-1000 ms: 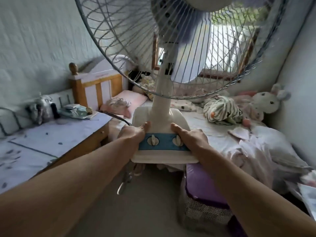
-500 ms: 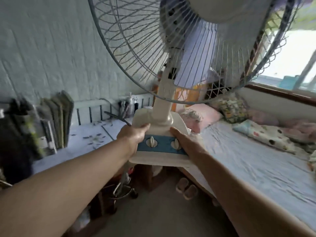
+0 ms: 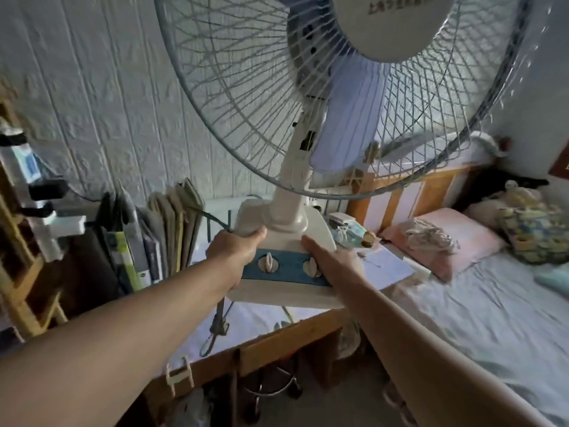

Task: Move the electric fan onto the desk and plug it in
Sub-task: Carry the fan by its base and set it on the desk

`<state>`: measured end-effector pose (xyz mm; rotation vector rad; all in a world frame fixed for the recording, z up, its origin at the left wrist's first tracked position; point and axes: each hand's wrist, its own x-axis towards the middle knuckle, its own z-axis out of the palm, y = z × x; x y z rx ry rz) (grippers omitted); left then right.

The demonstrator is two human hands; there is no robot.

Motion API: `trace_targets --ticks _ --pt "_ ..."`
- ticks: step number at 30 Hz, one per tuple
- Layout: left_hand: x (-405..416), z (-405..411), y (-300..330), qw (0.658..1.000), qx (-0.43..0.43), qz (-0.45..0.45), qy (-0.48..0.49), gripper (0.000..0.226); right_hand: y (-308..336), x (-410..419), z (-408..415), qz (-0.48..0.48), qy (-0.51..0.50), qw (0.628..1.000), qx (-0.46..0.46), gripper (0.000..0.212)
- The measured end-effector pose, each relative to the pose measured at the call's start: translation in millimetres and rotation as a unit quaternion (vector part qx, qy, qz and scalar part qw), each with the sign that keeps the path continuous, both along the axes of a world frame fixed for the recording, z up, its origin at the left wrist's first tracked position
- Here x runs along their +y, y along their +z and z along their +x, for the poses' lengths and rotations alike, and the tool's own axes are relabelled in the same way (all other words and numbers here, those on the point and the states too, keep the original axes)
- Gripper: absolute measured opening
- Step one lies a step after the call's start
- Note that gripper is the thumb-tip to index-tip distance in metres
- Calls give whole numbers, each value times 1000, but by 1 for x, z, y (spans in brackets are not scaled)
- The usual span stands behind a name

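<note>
Electric fan (image 3: 286,223) held in the air above the near edge of the surface (image 3: 246,328), base not resting on it. Left hand (image 3: 235,249) closed around the left side of the base, thumb on top, fingers underneath and out of sight. Right hand (image 3: 334,263) closed on the right side of the base, thumb lying along the top, palm covering the end of the blue control panel (image 3: 286,268). Two cream knobs on that panel, the right one partly hidden by the right hand. Wire guard (image 3: 234,97) upright, filling the upper part of the view, pale blue blade (image 3: 348,118) behind it. Dark power cord (image 3: 217,318) hanging from the back left of the base down to the surface; plug end not clearly made out. Surface covered with a light cloth, wooden front edge visible. Row of upright books (image 3: 166,232) at the back left of the surface, against the wall. Small clutter (image 3: 348,231) at the back right of the surface, just behind the fan base. Bed (image 3: 480,318) immediately right of the surface, pink pillow (image 3: 440,245) at its head beside the wooden headboard (image 3: 409,192). Stool (image 3: 271,386) under the surface.
</note>
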<state>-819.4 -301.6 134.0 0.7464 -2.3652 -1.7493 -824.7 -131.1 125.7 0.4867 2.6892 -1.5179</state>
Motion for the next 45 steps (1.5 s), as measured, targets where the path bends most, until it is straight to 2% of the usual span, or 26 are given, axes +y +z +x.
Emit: trace_targets --ticks 10,17,22,25,31,39,45 --pt "-40 -93 -15 998 -12 -24 49 89 -31 -52 -115 2 31 999 -13 80" --pt "-35 -150 -54 993 -45 -21 105 92 -65 -51 -185 30 75 997 -14 74" --pt "-25 -184 -82 989 -62 -28 128 85 -92 -43 -225 33 97 995 -17 65" --pt "-19 -196 -96 988 -72 -27 132 79 -106 -38 -239 39 110 993 -26 61" --pt "-5 -210 -131 986 -101 -23 128 81 -136 -24 -251 38 98 993 -53 63" --pt "31 -225 -172 985 -114 -6 129 76 -167 13 -264 75 100 990 -67 53" --pt "71 -237 -209 981 -140 4 138 87 -198 51 -281 103 107 987 -67 50"
